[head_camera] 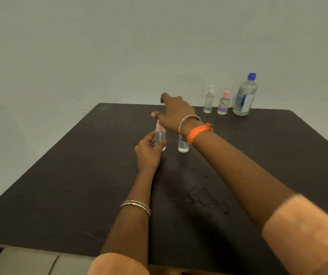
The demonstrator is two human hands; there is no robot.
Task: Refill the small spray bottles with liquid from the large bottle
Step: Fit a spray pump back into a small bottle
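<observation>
A small clear spray bottle with a pink top (160, 135) stands upright mid-table; my left hand (148, 153) grips its body. My right hand (174, 112) hovers above and behind that bottle with fingers spread, holding nothing. A second small clear bottle (183, 146) stands just right of the first, its top hidden behind my right wrist. At the far right edge of the table stand the large clear bottle with a blue cap (245, 96), a small bottle with a pink cap and purple label (223, 104), and a small clear spray bottle with a white top (209, 101).
The dark table (60, 185) has wet spots on its surface near the middle right. A plain grey wall stands behind. The table's near edge lies at the bottom left.
</observation>
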